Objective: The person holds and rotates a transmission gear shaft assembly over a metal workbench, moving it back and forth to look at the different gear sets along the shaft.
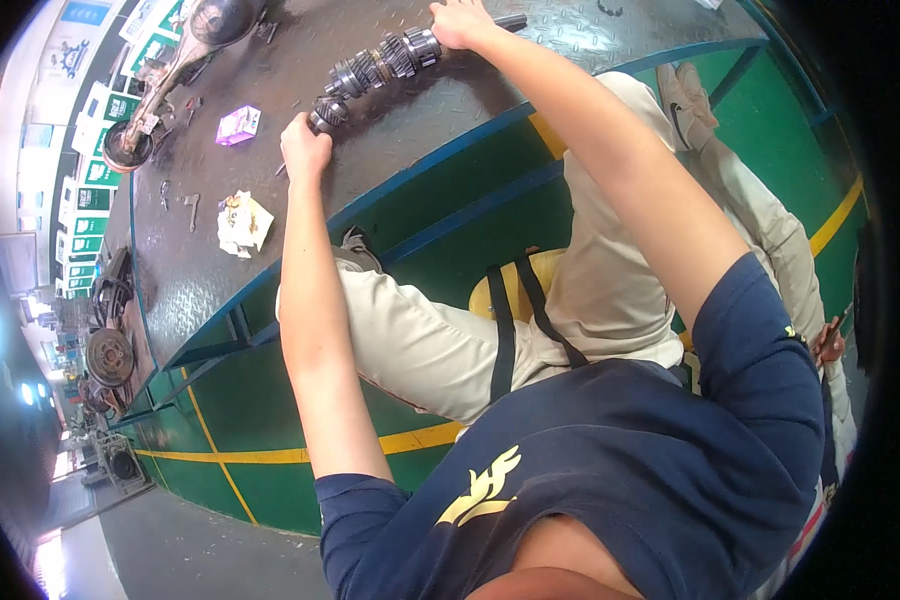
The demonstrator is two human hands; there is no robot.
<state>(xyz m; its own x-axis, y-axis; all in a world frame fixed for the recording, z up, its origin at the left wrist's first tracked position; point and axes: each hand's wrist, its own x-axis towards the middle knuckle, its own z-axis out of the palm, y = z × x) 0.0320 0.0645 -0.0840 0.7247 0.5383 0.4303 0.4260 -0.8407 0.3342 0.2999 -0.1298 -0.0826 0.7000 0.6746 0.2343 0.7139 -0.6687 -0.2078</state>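
Observation:
A long steel gear shaft with several toothed gears lies slantwise over the metal workbench. At its near left end is a smaller helical gear; whether it is joined to the rest I cannot make out. My left hand is closed around that end, beside the small gear, and a thin tip sticks out below the fingers. On the far right, my right hand is wrapped round the shaft just past the last large gear. The bare shaft end shows beyond it.
Left of the shaft lie a purple box, a crumpled stained paper and a small metal tool. An axle housing rests on the bench's far left. Another person's hand and shoes are at the right.

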